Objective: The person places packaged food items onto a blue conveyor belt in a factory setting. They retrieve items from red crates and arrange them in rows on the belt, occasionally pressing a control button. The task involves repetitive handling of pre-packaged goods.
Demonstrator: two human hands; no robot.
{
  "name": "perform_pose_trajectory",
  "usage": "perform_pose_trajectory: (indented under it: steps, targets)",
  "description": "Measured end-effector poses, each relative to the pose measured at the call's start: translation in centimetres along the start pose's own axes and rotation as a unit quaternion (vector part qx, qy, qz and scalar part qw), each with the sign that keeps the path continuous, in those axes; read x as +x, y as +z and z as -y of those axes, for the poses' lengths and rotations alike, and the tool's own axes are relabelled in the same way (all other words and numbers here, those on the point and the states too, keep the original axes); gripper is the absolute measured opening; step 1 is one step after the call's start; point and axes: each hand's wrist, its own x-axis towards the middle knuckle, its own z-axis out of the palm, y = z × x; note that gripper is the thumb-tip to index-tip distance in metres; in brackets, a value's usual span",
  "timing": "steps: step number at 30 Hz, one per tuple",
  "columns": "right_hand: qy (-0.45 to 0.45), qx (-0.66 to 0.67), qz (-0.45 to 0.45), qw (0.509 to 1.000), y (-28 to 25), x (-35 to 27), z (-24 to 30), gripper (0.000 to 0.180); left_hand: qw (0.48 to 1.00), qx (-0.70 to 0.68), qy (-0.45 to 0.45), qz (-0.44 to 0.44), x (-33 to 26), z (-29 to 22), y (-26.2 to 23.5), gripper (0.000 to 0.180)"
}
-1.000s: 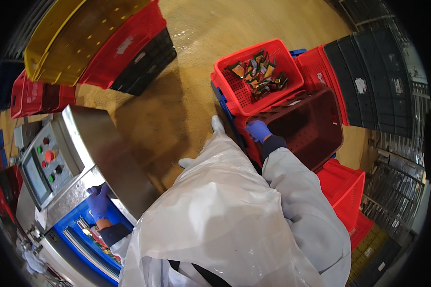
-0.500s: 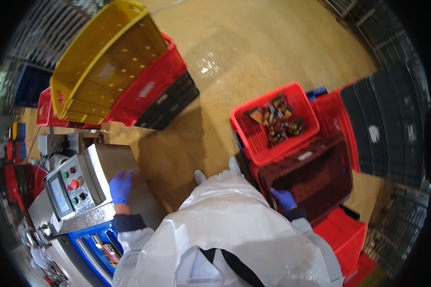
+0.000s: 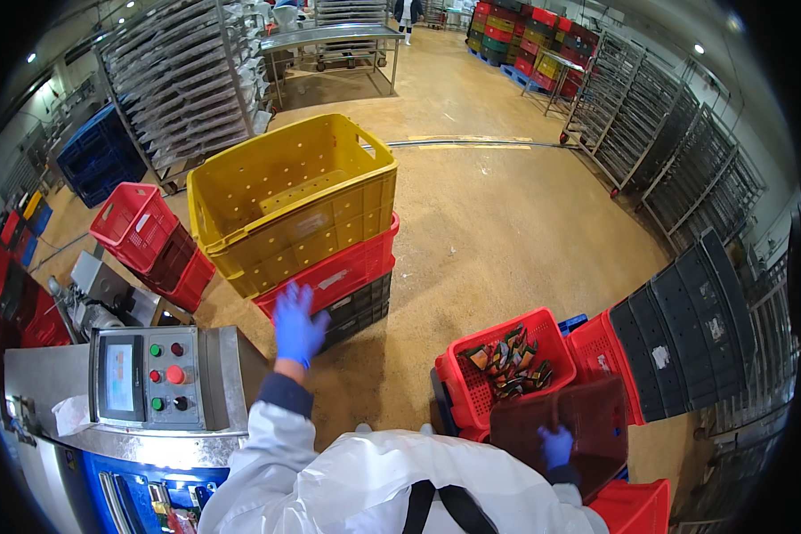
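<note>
My left hand (image 3: 298, 322), in a blue glove, reaches forward with its fingers spread and nothing in them. It is in front of a red crate (image 3: 347, 271), which sits under a yellow perforated crate (image 3: 298, 236) and on a black crate (image 3: 360, 313). Whether it touches the red crate I cannot tell. On the right, my gloved right hand (image 3: 556, 447) is over a dark red-brown crate (image 3: 596, 409), fingers apart and holding nothing visible. Just beyond stands a bright red crate (image 3: 458, 384) with several small, shiny, colourful packets (image 3: 512, 363) inside.
A steel machine with a control panel (image 3: 165, 378) stands at left, above a blue tray (image 3: 187, 481) holding packets. Nested dark crates (image 3: 681, 343) lean at right. A smaller red crate stack (image 3: 142, 222), tray racks (image 3: 182, 89) and a steel table (image 3: 329, 36) stand farther off.
The view has tilted up toward the room. My left hand has gone from beside the machine to the yellow-topped crate stack. My right hand has shifted from the dark crate's edge to over it.
</note>
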Motion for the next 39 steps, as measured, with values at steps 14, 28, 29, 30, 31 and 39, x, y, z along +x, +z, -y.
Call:
perform_pose_trajectory:
  steps: [14, 28, 29, 30, 31, 39]
  targets:
    - [0.057, 0.160, -0.017, 0.985, 4.2, -5.8, 4.7, 0.015, 0.932, -0.175, -0.285, -0.141, 15.1, 17.6, -4.5, 0.067]
    - [0.053, 0.248, -0.043, 0.966, -0.6, -3.4, 15.2, 0.014, 0.936, -0.167, -0.252, -0.182, 15.1, 19.3, -1.2, 0.065]
    - [0.035, 0.262, -0.025, 0.964, -1.2, -3.0, 16.7, 0.011, 0.929, -0.203, -0.257, -0.172, 15.1, 19.6, -1.4, 0.068]
    - [0.020, 0.275, -0.008, 0.961, -1.5, -2.4, 18.1, 0.010, 0.922, -0.238, -0.261, -0.159, 14.9, 19.7, -1.5, 0.070]
    - [-0.003, 0.286, 0.025, 0.958, -1.6, -1.7, 19.3, 0.010, 0.915, -0.274, -0.263, -0.140, 14.7, 19.2, -1.5, 0.074]
    - [-0.195, 0.299, 0.199, 0.913, -1.5, -1.4, 41.0, 0.018, 0.871, -0.327, -0.348, -0.116, 11.1, 14.3, -2.9, 0.083]
